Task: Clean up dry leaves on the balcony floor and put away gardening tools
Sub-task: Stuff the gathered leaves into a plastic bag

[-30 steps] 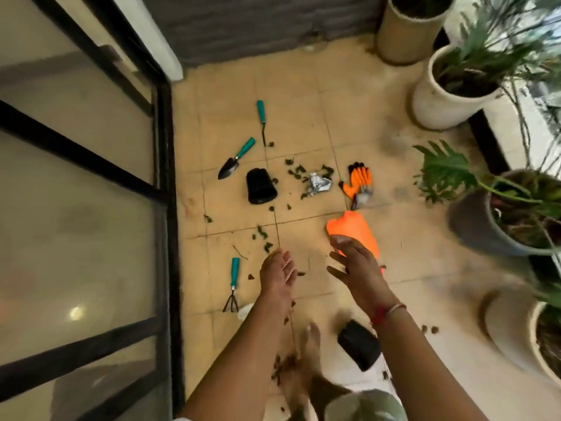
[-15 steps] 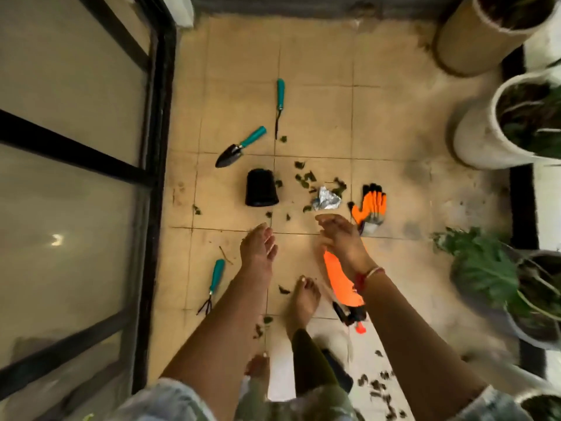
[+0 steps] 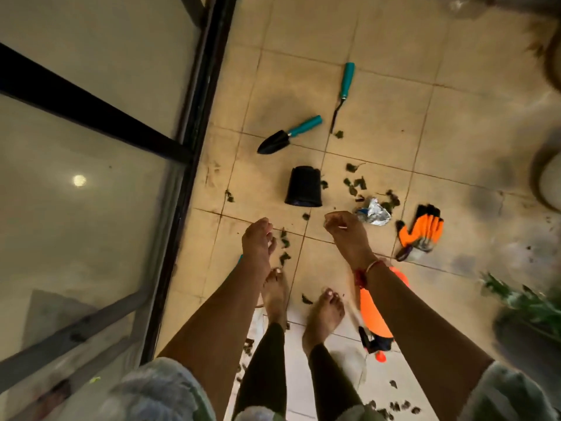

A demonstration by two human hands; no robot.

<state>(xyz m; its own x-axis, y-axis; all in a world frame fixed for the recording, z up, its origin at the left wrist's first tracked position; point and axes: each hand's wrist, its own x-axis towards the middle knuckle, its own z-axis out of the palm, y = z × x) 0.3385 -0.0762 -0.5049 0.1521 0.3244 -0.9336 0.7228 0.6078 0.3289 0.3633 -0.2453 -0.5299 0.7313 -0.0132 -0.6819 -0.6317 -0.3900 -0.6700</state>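
Underfoot, leaves and tools

Dry leaves (image 3: 356, 185) lie just beyond the right hand (image 3: 346, 232): light, brittle, probably best scooped. The stiff trowel (image 3: 285, 136) lies farther out, past the left hand (image 3: 258, 238); take its teal handle. The left hand hangs slack and empty; the right hand curls, contents unclear.

Beyond the right fingers (image 3: 333, 219), a black pot (image 3: 303, 186); teal handle, black blade on the trowel (image 3: 285, 135); orange-and-black glove (image 3: 420, 230) right of them, silver wrapper (image 3: 374, 213) between, dark green leaves (image 3: 353, 185) on beige floor tiles (image 3: 379, 126)
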